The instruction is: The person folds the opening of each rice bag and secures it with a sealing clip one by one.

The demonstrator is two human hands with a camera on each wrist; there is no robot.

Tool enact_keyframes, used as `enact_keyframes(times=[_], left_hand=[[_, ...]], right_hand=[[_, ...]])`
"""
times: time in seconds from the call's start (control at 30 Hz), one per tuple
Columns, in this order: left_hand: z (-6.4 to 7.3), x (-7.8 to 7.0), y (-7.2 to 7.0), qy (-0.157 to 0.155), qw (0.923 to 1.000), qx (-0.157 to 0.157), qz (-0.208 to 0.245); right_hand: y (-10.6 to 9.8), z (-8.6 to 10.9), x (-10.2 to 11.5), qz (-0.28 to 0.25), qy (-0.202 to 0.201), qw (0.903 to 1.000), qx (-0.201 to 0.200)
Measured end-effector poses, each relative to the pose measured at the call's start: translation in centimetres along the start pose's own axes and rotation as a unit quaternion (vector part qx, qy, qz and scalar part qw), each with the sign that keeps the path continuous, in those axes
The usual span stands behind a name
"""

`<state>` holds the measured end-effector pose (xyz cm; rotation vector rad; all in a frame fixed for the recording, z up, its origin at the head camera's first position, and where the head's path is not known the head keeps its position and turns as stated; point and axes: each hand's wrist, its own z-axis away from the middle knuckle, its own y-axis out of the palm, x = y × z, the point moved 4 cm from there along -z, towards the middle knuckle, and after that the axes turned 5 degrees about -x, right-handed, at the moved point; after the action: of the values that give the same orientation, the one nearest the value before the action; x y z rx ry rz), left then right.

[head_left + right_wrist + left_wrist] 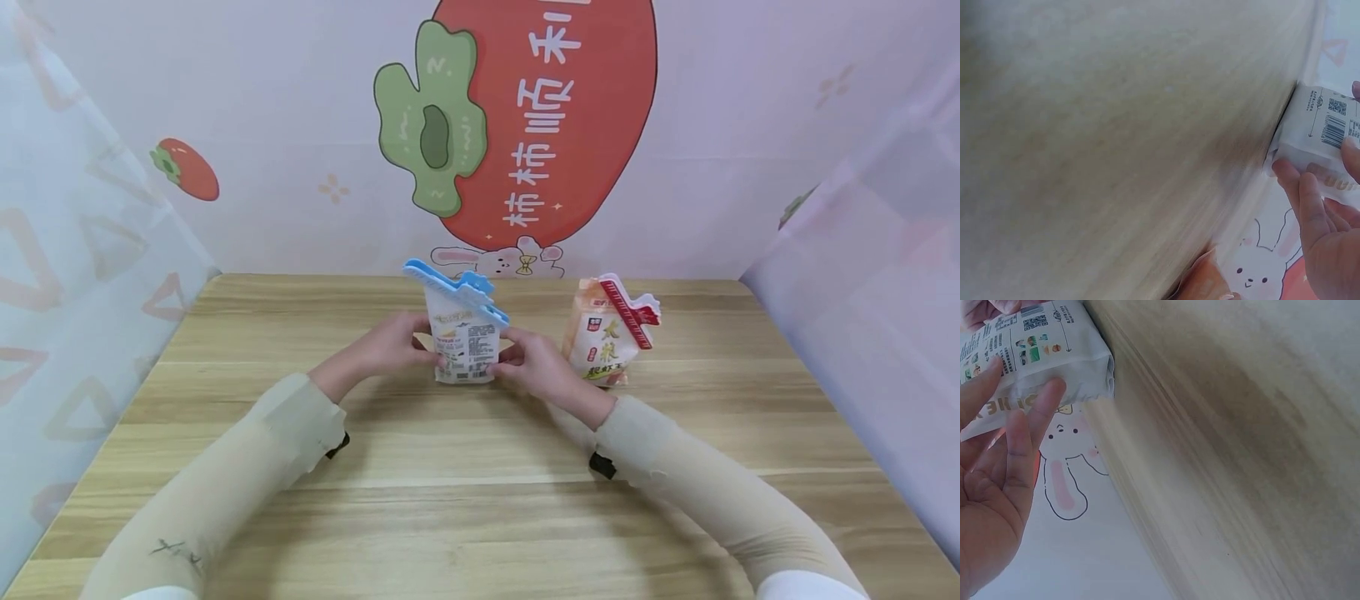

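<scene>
A white printed food bag [463,350] stands upright on the table, its top closed by a slanting blue bag clip [456,292]. My left hand [390,343] grips its left side, thumb on the printed face and fingers along the side, as the left wrist view shows closer on the bag [1054,347]. On the opposite side my right hand [538,367] grips the bag in the same way. In the right wrist view its fingertips [1288,174] touch the bag's side near the bottom corner.
To the right stands a second food bag [596,342], orange and white, with a slanting red bag clip [630,315] on its top corner. A printed cloth backdrop [300,100] rises behind the wooden table [450,525], and cloth walls flank both sides.
</scene>
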<state>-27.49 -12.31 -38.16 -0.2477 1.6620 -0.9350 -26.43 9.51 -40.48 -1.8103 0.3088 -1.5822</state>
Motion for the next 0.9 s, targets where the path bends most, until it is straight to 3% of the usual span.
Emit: enact_keyframes(times=[0.4, 0.6, 0.77, 0.9], left_hand=[[-0.5, 0.6, -0.3, -0.015, 0.9998, 0.007, 0.013], [-0.3, 0.6, -0.3, -0.010, 0.9999, 0.009, 0.008], [0.1, 1.1, -0.1, 0.002, 0.9997, 0.021, 0.008], [1.1, 1.3, -0.4, 0.012, 0.9998, 0.016, -0.010]], right_hand=[[0.3, -0.6, -0.4, -0.010, 0.025, 0.9995, -0.016], [0.4, -0.4, -0.4, -0.003, 0.006, 0.9999, -0.013], [-0.2, 1.0, -0.4, 0.008, -0.013, 0.9998, -0.008], [-1.5, 3.4, 0.0, 0.013, -0.047, 0.9988, -0.010]])
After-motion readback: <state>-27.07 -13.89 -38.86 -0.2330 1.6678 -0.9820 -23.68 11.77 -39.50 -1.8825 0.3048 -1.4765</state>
